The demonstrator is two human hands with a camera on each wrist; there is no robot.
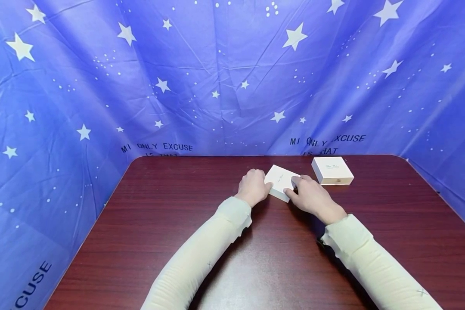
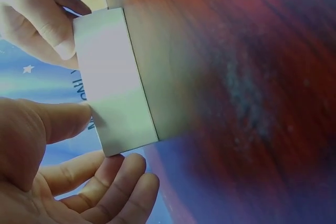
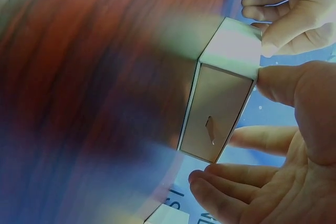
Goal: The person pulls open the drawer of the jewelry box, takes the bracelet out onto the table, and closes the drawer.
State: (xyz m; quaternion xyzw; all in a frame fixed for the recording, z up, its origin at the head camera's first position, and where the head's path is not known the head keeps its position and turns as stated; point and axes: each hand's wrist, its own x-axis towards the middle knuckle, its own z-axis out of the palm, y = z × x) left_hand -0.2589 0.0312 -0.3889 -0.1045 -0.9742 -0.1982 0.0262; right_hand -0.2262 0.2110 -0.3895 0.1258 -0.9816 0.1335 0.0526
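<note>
A white drawer-style box (image 1: pixel 280 180) with small print on top lies on the table, turned at an angle. My left hand (image 1: pixel 252 186) grips its left end, thumb on the near edge and fingers bent round the end, as the left wrist view shows on the box's long side (image 2: pixel 113 82). At the opposite end my right hand (image 1: pixel 310 193) holds the box between thumb and fingers. The right wrist view shows a brownish drawer front (image 3: pixel 215 108) with a small pull tab (image 3: pixel 210 129), flush inside the white sleeve. The fingers' far contact is partly hidden.
A second white box (image 1: pixel 332 170), similar, stands behind and right of my right hand near the table's back edge. Dark red wood-grain table (image 1: pixel 147 206) spreads under both arms. A blue star-printed curtain (image 1: pixel 201 64) hangs close behind it.
</note>
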